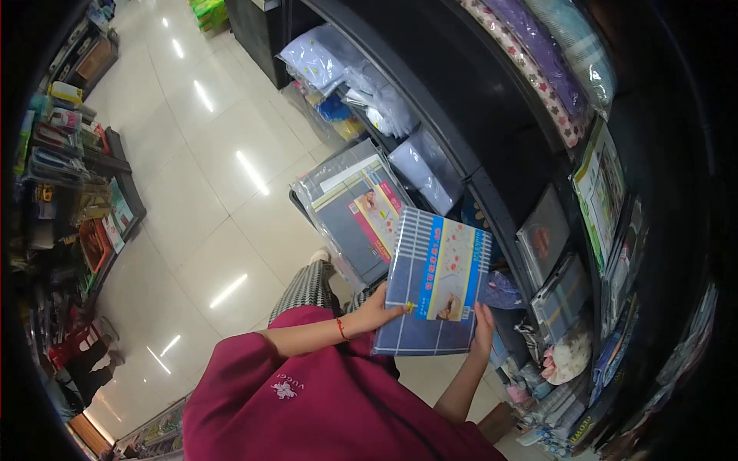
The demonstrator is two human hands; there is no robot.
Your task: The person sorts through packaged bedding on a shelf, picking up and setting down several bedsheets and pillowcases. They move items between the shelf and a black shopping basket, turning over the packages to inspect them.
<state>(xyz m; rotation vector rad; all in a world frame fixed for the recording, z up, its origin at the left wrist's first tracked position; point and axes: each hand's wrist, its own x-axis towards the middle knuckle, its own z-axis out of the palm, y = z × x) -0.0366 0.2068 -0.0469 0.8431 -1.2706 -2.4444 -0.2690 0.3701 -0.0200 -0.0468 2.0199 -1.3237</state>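
A flat blue checked package (407, 311) with a blue and yellow label is held between my two hands in front of my body. My left hand (374, 311) grips its left edge, the thumb lying on the front, and a red bracelet is on that wrist. My right hand (483, 326) holds the lower right edge. Just beyond it, a grey package (342, 230) in clear plastic with a pink label lies low beside the shelf, partly overlapped by the blue one.
A dark shelf unit (430, 100) curves along the right, with bagged light-blue goods (427, 169) and hanging packages (544, 234). Tiled floor (207, 177) runs down the left, beside another stocked display (84, 200). A person's dark-clothed leg (88, 369) shows at lower left.
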